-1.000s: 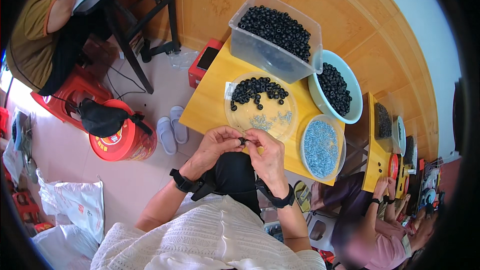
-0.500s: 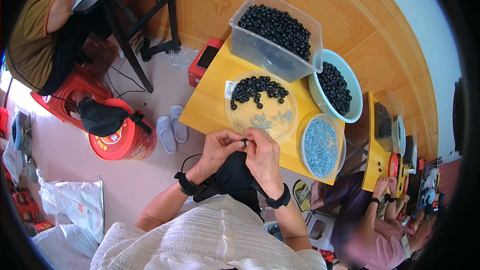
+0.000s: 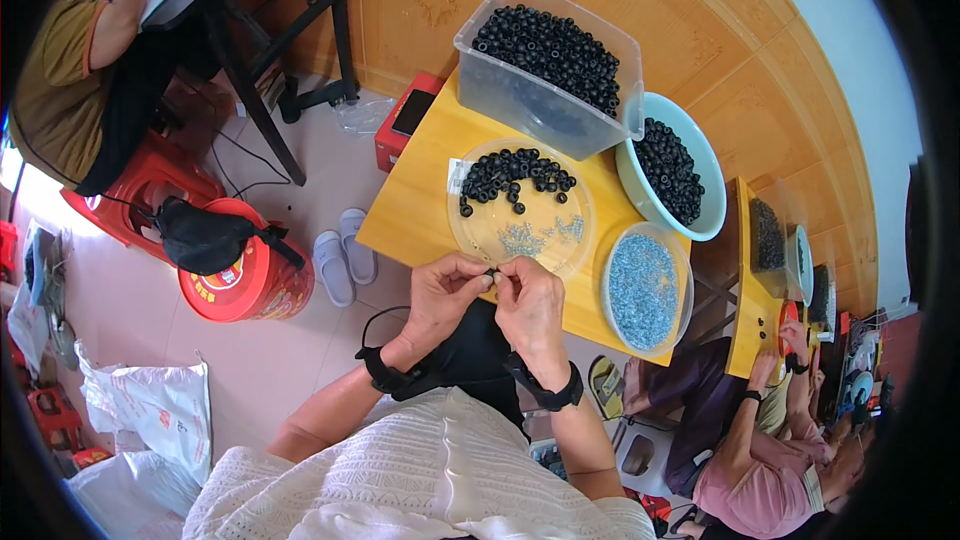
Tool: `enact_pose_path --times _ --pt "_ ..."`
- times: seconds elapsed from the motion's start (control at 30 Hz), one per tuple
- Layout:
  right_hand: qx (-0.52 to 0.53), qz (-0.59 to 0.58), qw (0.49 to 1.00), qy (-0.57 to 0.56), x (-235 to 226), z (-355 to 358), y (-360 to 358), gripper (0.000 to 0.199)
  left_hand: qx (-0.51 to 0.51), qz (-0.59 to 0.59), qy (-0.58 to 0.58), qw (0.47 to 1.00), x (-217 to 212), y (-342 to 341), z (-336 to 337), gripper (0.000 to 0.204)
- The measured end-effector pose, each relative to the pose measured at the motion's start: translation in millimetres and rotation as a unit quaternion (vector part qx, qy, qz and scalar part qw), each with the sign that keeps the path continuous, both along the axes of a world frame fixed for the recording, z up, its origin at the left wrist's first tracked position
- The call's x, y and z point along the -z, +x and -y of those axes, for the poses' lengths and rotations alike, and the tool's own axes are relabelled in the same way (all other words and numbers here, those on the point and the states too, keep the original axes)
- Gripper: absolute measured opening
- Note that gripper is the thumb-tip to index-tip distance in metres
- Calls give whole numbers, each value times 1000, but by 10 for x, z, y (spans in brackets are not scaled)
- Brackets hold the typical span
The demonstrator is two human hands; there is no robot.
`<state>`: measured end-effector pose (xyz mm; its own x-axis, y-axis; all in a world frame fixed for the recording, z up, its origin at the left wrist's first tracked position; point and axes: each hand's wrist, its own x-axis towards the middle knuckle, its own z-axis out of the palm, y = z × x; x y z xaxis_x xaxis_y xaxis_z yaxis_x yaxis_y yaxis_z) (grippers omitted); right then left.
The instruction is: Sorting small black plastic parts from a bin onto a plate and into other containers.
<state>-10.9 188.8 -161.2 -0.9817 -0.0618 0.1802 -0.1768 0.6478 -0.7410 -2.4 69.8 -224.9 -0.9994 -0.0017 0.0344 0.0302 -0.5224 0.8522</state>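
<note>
Just off the near edge of the table, my left hand (image 3: 446, 292) and my right hand (image 3: 532, 312) meet fingertip to fingertip. Both are pinched on one small black part (image 3: 491, 272), mostly covered by the fingers. Beyond them lies a round clear plastic lid (image 3: 475, 230) used as a tray. Loose black ring-shaped parts (image 3: 518, 172) are spread over its far half, and small shiny silvery pieces (image 3: 522, 239) sit in its near half. To the right, a clear round tub (image 3: 640, 290) holds many small bluish-silver pieces.
A clear bin (image 3: 545, 120) and a pale green basin (image 3: 712, 220), both full of black parts, stand at the back of the yellow table (image 3: 400, 205). A red bucket (image 3: 245, 285) and slippers (image 3: 335, 265) are on the floor at left. Co-workers sit at left (image 3: 60, 90) and right (image 3: 760, 475).
My right hand has turned slightly, its fingers now lower around the black part; both hands stay together in the same place. The co-worker at right has moved their hands apart.
</note>
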Motion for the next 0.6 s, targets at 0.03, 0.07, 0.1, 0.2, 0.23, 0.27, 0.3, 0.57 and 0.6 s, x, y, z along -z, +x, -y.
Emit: enact_pose_path --times 0.03,0.07,0.1,0.2,0.23,0.27,0.3,0.57,0.6 --pt "6 -5 1000 -5 2 14 8 3 -16 2 -9 1000 -20 -3 -14 12" --pt "8 -26 999 -16 20 24 11 4 -31 4 -18 999 -52 -7 -30 12" --pt "11 -47 998 -26 51 34 15 6 -45 6 -28 999 -71 -10 -39 11" --pt "14 -53 997 -57 66 82 60 12 -66 26 -34 997 -80 -30 -78 11" --pt "15 -45 997 -67 70 105 83 14 -71 36 -34 996 -67 -30 -82 10" --pt "15 -55 997 -49 133 117 92 18 -75 45 -33 996 -47 -20 -77 10" --pt "23 -66 997 -40 188 127 96 18 -77 53 -31 995 -23 -17 -80 10" --pt "59 -125 990 8 332 154 88 21 -93 85 -9 992 -23 5 -151 9" --pt "57 -137 989 16 342 145 83 21 -95 89 -14 991 -38 5 -164 9"
